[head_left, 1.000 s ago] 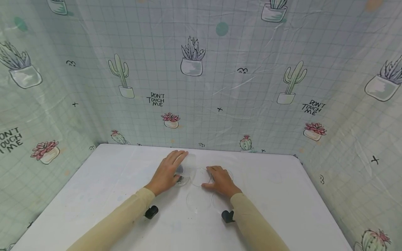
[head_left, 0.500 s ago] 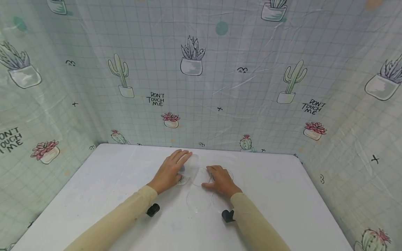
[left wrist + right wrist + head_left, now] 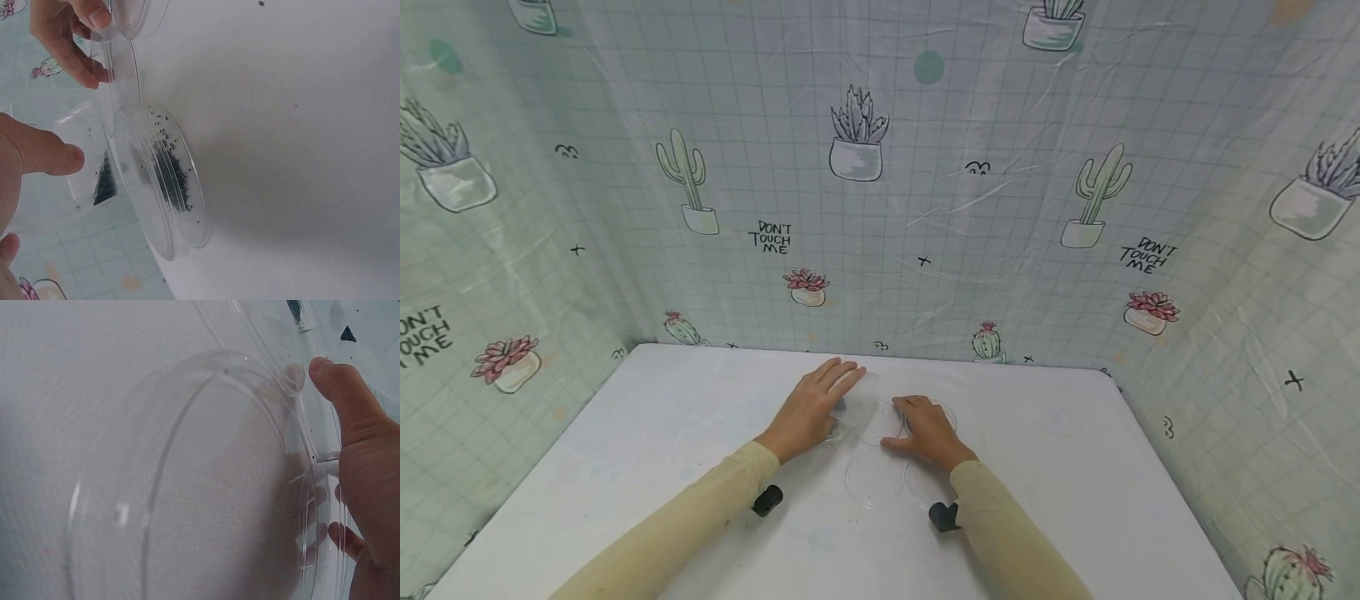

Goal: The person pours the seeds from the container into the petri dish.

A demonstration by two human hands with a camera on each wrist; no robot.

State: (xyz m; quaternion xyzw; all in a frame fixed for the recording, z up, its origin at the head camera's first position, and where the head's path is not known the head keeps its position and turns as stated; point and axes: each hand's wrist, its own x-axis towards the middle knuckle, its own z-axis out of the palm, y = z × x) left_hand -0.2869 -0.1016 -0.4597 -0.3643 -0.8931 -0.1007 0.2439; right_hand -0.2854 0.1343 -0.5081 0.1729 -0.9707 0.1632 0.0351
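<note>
From the head view, we see our left hand (image 3: 808, 408) on the white worktop (image 3: 625, 450), holding a clear cup (image 3: 857, 390) tipped on its side. Our right hand (image 3: 928, 432) rests just beside it, fingers bent on a clear round dish (image 3: 880, 423). Two more clear dishes (image 3: 874, 482) lie nearer to us.

From the left wrist view, our thumb (image 3: 47, 153) presses the clear cup (image 3: 62, 162), and our grip is curled round it. Tiny black seeds (image 3: 169, 178) lie in a dish with seeds (image 3: 165, 187) just beside the cup.

From the right wrist view, our right hand (image 3: 365, 487) pinches the rim of an empty dish (image 3: 206, 500) with thumb and fingers.
</note>
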